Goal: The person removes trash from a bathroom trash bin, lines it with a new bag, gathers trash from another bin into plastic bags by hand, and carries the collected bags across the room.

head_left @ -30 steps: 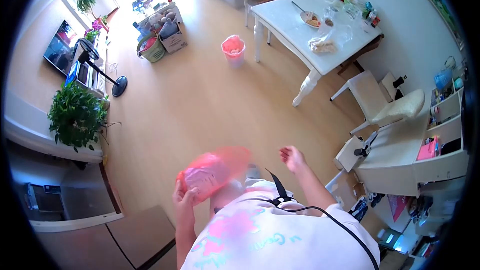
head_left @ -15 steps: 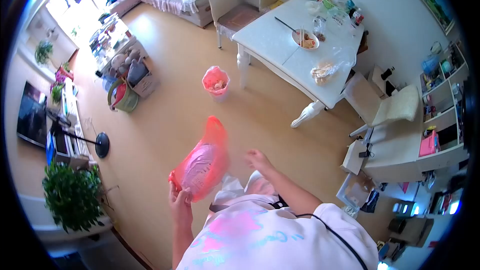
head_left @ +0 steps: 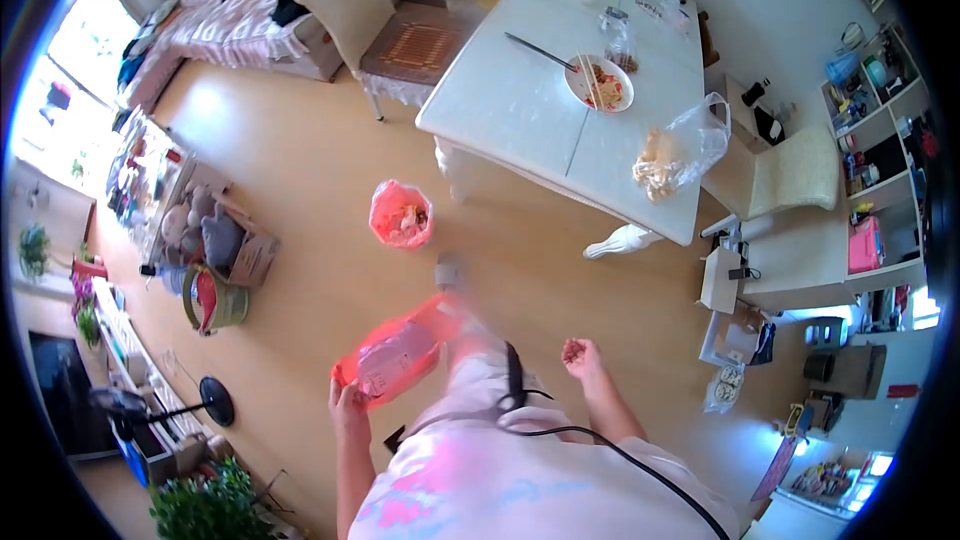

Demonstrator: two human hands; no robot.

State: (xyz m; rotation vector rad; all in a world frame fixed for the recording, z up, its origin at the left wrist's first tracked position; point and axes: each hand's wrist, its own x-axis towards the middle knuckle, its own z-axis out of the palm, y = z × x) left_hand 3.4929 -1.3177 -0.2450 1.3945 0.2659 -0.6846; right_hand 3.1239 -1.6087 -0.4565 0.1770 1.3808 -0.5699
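My left hand [head_left: 347,396] is closed on one end of a red plastic bag [head_left: 368,392], which hangs out in front of my left side. Inside the see-through bag lies a pinkish-white packet [head_left: 392,355] with print too small to read. My right hand [head_left: 582,358] is held up on the right, fingers curled, with small reddish-brown bits showing in it. Ahead on the floor stands a bin [head_left: 402,216] lined with a pink bag, with scraps inside. One leg is stretched forward, its foot [head_left: 447,271] pointing toward the bin.
A white table [head_left: 500,100] at the front right bears a bowl [head_left: 612,100] with chopsticks and a clear bag of food [head_left: 656,168]. Chairs [head_left: 350,0] stand beside it. To the left are a green bucket [head_left: 228,308], a box of soft toys [head_left: 252,255] and a fan [head_left: 216,401].
I have stepped toward the bin and table, which are now closer. The red bag has tipped lower and flatter. My right hand has moved right and turned, showing the reddish-brown bits.
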